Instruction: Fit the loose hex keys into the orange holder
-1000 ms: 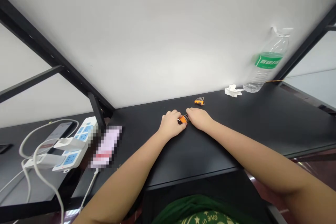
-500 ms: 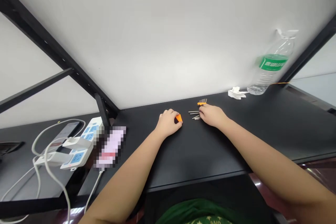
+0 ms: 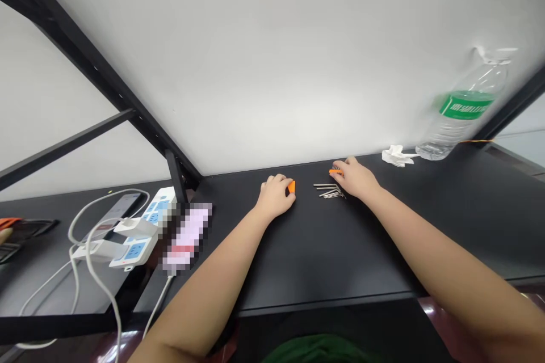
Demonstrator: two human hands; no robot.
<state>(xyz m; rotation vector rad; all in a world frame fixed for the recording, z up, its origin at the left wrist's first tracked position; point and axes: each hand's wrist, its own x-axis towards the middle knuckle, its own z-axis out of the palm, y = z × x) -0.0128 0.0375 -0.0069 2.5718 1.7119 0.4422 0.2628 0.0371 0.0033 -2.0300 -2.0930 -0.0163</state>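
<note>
My left hand rests on the black tabletop, its fingers closed round a small orange and black block, mostly hidden by the hand. To the right lie several loose silver hex keys, bent ends towards my right hand. That hand's thumb and fingers are closed on a small orange holder. Thin metal rods stick up from this holder, partly covered by the fingers.
A crumpled white tissue and a clear bottle with a green label are against the wall at right. On the left are a blurred-out phone, a white power strip, cables and a black metal frame.
My right hand has shifted from over the hex keys up to the orange holder, uncovering the keys' bent ends. My left hand keeps its block. The view has swung slightly left.
</note>
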